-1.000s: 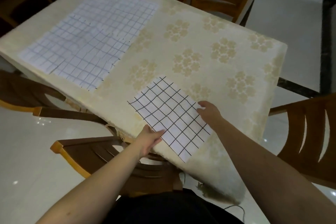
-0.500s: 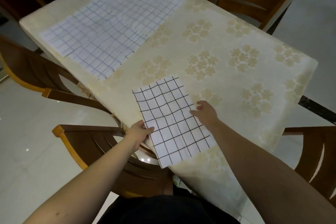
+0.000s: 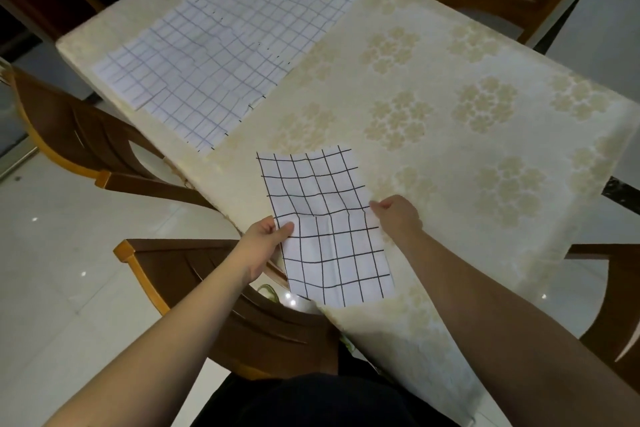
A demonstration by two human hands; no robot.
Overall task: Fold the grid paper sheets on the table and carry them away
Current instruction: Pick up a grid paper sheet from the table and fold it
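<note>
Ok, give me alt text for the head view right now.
Both hands pinch a bold-lined grid sheet at the table's near edge, left hand on its left side, right hand on its right. More pale grid sheets lie flat at the far left of the tablecloth.

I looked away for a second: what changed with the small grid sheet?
The small grid sheet turned clockwise and buckled in the middle. The left hand and right hand went from resting on its edges to pinching them. The large grid sheets stayed flat.
</note>
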